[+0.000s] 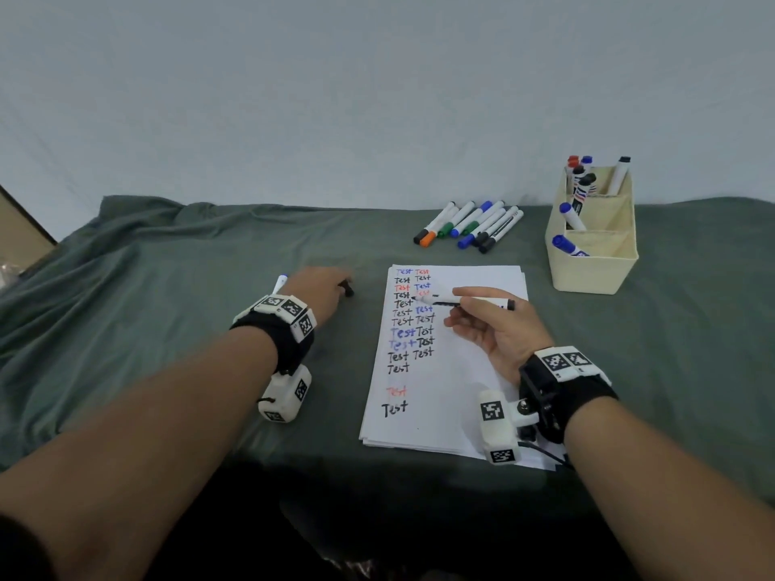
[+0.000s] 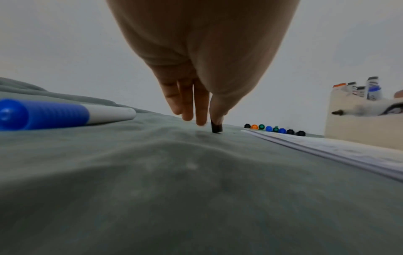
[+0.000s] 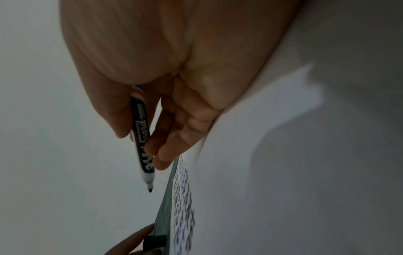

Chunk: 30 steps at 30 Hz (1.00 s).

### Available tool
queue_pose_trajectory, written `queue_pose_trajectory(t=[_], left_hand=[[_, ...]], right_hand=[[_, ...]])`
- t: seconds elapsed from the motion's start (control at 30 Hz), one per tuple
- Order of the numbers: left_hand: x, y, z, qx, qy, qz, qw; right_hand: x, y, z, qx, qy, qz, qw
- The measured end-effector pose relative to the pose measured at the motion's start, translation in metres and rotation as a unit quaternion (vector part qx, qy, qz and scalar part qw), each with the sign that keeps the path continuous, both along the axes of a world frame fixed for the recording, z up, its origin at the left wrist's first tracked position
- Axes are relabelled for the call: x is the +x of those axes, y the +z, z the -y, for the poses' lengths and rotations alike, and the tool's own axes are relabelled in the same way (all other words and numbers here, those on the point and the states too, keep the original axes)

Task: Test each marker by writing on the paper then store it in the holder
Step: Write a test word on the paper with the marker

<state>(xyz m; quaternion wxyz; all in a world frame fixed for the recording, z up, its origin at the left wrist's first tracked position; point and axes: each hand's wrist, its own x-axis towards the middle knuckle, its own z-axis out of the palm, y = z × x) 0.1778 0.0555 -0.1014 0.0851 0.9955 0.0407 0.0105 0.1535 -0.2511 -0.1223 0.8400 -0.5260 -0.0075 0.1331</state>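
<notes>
fingers of our right hand [image 1: 499, 329] pinch the uncapped black marker [image 1: 457, 300], its tip pointing left above the paper [image 1: 440, 396] with its rows of "test". our left hand [image 1: 318, 287] sits on the green cloth [image 1: 167, 287] to the left of the paper, fingertips [image 2: 200, 119] pinching the black cap [image 2: 216, 128] down against the cloth. behind that wrist lies a blue-capped marker [image 2: 65, 113]. beyond our right hand stands the cream holder [image 1: 595, 270] with markers in it, and left of it a row of loose markers [image 1: 469, 224].
</notes>
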Motion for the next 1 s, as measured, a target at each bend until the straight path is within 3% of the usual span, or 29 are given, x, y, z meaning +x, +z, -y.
queue_pose_trajectory(t=[0.2,0.37,0.57,1.0], left_hand=[[-0.001,0.005,0.008,-0.038,0.014,0.000,0.999],[-0.014,0.016,0.026,-0.181,-0.003,0.004,0.984],[-0.020,0.024,0.052,-0.293,-0.046,0.002,0.955],[-0.026,0.029,0.065,-0.292,-0.072,-0.004,0.954]], right_hand=[[0.000,0.000,0.000,-0.003,0.012,0.006,1.000],[0.000,-0.001,0.000,0.001,0.026,0.019,0.999],[-0.002,0.000,0.001,0.003,0.034,0.030,0.999],[-0.001,-0.002,0.001,-0.003,0.043,0.045,0.998]])
